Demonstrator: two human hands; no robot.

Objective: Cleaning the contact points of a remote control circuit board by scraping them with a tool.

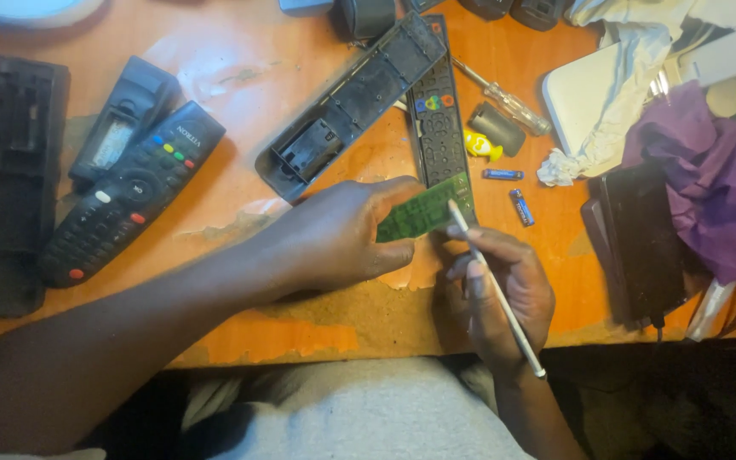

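Partly, left hand (334, 238) covers green circuit board (423, 209).

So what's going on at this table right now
A person sits at a worn orange table. The left hand pinches a green circuit board, while the right hand holds a thin white stick with its tip at the board. An opened remote casing and a rubber keypad lie just beyond, with a screwdriver, two small batteries and other remotes around.
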